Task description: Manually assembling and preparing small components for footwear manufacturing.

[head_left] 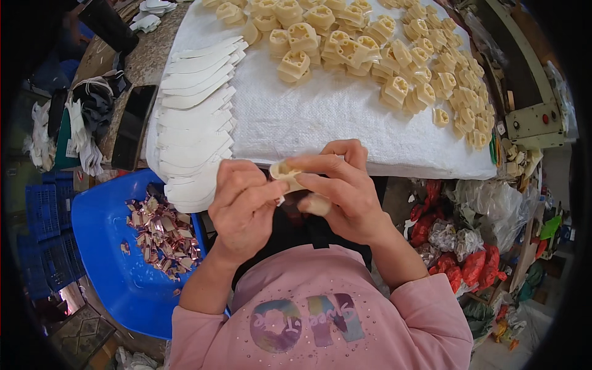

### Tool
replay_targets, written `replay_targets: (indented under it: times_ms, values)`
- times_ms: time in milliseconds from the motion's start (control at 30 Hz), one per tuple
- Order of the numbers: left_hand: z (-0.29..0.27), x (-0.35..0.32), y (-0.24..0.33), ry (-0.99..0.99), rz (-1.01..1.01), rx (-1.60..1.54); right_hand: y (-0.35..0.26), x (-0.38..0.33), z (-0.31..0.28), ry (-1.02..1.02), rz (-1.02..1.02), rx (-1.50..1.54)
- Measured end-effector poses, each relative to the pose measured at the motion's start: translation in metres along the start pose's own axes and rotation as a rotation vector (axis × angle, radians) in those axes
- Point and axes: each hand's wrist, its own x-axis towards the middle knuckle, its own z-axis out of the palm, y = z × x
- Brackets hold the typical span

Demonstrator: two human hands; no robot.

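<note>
In front of my chest, just off the table's near edge, I hold a cream moulded piece that looks like a shoe heel. My right hand grips it from the right, fingers curled over its top. Closed in a pinch, my left hand presses thumb and finger against its left side. A small white bit shows beneath the left fingertips; its kind is unclear. Overlapping white curved strips lie in a column beyond my left hand. Many similar cream pieces are spread over the far and right parts of the table.
White woven cloth covers the table. A blue tub at lower left holds shiny pinkish pieces. A dark phone lies left of the strips. Red and clear plastic bags are heaped at right, below a beige machine.
</note>
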Motion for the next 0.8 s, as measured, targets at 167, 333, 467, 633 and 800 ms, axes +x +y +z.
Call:
replay_targets:
  times_ms: [167, 333, 467, 633, 800]
  values:
    - [-0.008, -0.005, -0.005, 0.044, -0.053, -0.049, 0.002, -0.012, 0.0, 0.174, 0.134, 0.089]
    - [0.011, -0.004, 0.013, 0.106, -0.069, -0.313, -0.009, -0.033, 0.018, 0.313, 0.7, 0.865]
    - [0.013, -0.009, 0.01, -0.044, 0.022, -0.269, -0.012, -0.035, 0.017, 0.345, 0.772, 1.061]
    - [0.014, -0.002, 0.009, -0.134, 0.195, 0.025, -0.013, -0.043, 0.01, 0.296, 0.796, 1.005]
    - [0.022, -0.002, 0.014, -0.147, 0.219, 0.206, -0.013, -0.04, 0.012, 0.236, 0.751, 0.901]
